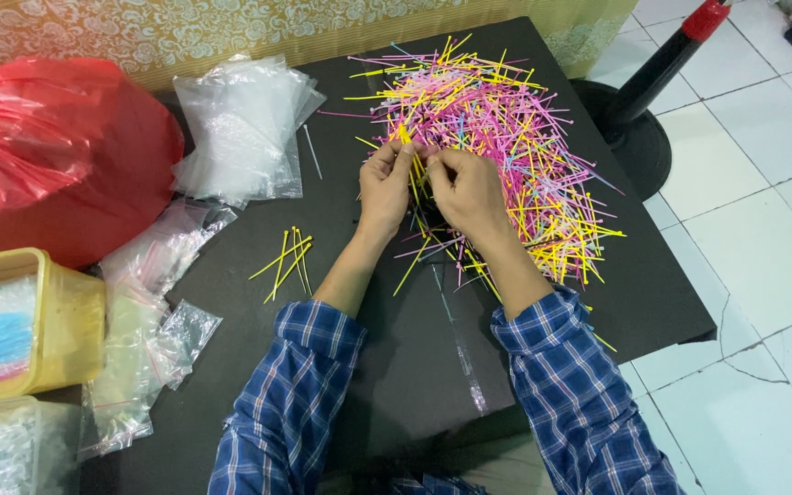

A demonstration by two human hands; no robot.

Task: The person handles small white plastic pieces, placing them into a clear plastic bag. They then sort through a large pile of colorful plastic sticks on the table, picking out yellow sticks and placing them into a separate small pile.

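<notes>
A big heap of pink, yellow and pale blue cable ties (pixel 506 137) covers the far right of a black table (pixel 341 275). My left hand (pixel 385 188) and my right hand (pixel 469 188) meet at the heap's near edge. Both pinch a few yellow cable ties (pixel 414 170) held upright between the fingers. A small loose bunch of yellow ties (pixel 288 261) lies on the table to the left of my left forearm. Both sleeves are blue plaid.
A stack of clear plastic bags (pixel 240 133) lies at the back left, with more small bags (pixel 153 312) along the left edge. A red plastic sack (pixel 52 151) and a yellow tub (pixel 66 316) stand at far left. A black pole base (pixel 639 137) stands on the white tiled floor.
</notes>
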